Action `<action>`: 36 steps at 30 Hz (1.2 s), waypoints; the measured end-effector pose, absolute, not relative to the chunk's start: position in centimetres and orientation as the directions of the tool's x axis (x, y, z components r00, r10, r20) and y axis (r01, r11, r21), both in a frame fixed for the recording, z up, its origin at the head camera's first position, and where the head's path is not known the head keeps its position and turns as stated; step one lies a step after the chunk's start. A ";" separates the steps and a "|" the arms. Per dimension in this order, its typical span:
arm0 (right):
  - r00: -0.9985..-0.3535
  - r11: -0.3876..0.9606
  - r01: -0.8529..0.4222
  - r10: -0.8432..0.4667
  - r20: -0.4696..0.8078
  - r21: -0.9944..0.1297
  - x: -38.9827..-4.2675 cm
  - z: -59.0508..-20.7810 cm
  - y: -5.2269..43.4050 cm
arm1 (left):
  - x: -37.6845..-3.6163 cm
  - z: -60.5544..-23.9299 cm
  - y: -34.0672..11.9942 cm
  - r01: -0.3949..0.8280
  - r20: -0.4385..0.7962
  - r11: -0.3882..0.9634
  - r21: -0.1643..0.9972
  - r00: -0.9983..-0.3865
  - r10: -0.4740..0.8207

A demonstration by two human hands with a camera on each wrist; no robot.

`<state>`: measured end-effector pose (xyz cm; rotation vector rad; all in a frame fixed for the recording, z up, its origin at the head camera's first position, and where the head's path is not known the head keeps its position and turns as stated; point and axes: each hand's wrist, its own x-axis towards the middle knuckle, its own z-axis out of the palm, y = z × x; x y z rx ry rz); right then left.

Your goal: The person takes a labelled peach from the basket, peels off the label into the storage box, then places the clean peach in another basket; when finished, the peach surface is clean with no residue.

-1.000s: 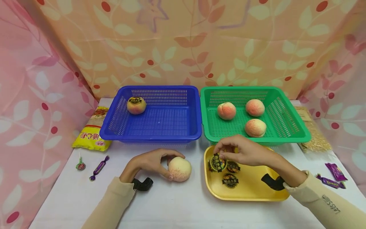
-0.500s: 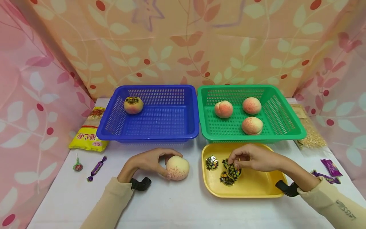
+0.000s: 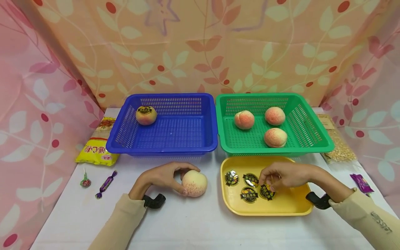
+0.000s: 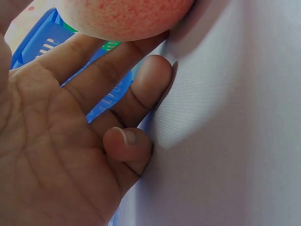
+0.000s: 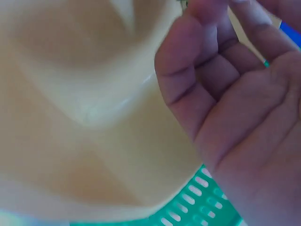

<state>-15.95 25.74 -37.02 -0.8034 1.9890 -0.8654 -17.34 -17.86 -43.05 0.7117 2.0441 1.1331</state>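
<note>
In the head view, my left hand [image 3: 167,177] holds a pale peach [image 3: 194,183] with pinkish speckles on the white table, thumb in front and fingers behind. The left wrist view shows the peach's underside [image 4: 127,19] above the curled fingers. My right hand [image 3: 285,176] is over the yellow tray [image 3: 290,206], its thumb and fingers pinching a round black-and-gold sticker [image 3: 267,192]. Three like it lie in the tray: a left sticker [image 3: 232,178], an upper sticker [image 3: 251,180] and a lower sticker [image 3: 249,195]. In the right wrist view, the curled fingers mostly hide the sticker.
Behind stand a blue basket [image 3: 162,150] with one stickered peach [image 3: 146,115] and a green basket [image 3: 278,151] with three peaches. A yellow bag [image 3: 98,151], lollipop [image 3: 85,181] and wrapped candy [image 3: 106,184] lie left. A grain bag [image 3: 339,144] and purple packet [image 3: 361,183] lie right.
My right hand has moved rightward across the tray with the pinched sticker, away from the other stickers. The left hand keeps its hold on the peach. The head view has shifted slightly.
</note>
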 end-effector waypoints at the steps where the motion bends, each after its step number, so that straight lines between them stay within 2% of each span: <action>1: -0.473 0.582 -0.222 -0.766 -0.436 -0.782 -16.0 -36.9 25.7 | -17.3 -43.1 -17.9 0.134 -0.299 0.472 0.872 -0.617 0.728; 10: -0.502 0.695 -0.259 -0.690 -0.521 -0.671 -15.7 -36.1 26.1 | -17.4 -43.1 -17.7 0.130 -0.305 0.479 0.868 -0.621 0.722; 14: -0.509 0.707 -0.253 -0.678 -0.531 -0.660 -15.5 -35.8 26.4 | -17.4 -43.1 -17.6 0.131 -0.302 0.474 0.870 -0.619 0.725; 25: -0.541 0.628 -0.308 -0.733 -0.412 -0.714 -15.2 -34.7 27.5 | -17.4 -42.5 -17.6 0.172 -0.259 0.440 0.881 -0.604 0.754; 31: -0.627 0.565 -0.356 -0.735 -0.258 -0.744 -14.7 -33.1 29.5 | -16.8 -39.9 -16.9 0.267 -0.166 0.358 0.895 -0.546 0.821; 34: -0.713 0.550 -0.408 -0.691 -0.122 -0.729 -14.5 -32.1 30.7 | -16.7 -37.7 -16.0 0.359 -0.086 0.309 0.881 -0.521 0.849; 36: -0.787 0.576 -0.430 -0.617 -0.025 -0.695 -14.4 -31.7 31.5 | -16.9 -36.3 -15.1 0.397 -0.036 0.275 0.876 -0.515 0.857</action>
